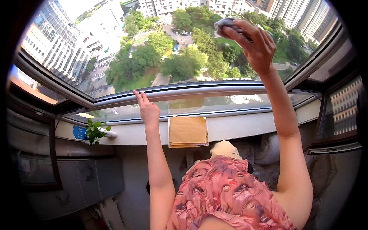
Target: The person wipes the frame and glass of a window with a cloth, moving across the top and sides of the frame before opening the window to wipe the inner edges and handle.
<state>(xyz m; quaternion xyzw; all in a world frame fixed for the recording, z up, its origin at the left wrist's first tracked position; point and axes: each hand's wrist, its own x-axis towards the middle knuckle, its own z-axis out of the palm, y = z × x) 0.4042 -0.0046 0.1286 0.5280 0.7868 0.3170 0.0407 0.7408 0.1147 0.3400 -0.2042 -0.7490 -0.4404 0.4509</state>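
My right hand (256, 47) is raised high at the upper right, gripping a bunched grey cloth (228, 25) between thumb and fingers. Behind the cloth is a large window pane (178, 57); whether they touch I cannot tell. Lower and to the left, my left hand (149, 110) has its fingertips on the metal window frame rail (184, 93), with the fingers extended and nothing held. Below that rail runs the white window sill (241, 126). A stack of papers (188, 130) topped by a brown envelope-like sheet lies on it, right of my left forearm.
A leafy green plant (96, 130) in a white container (110, 133) sits on the sill at left, beside a blue card (79, 132). Dark-framed casements stand swung inward at left (36, 152) and right (340, 110). Grey cabinets (86, 181) stand lower left. Trees and buildings show far below outside.
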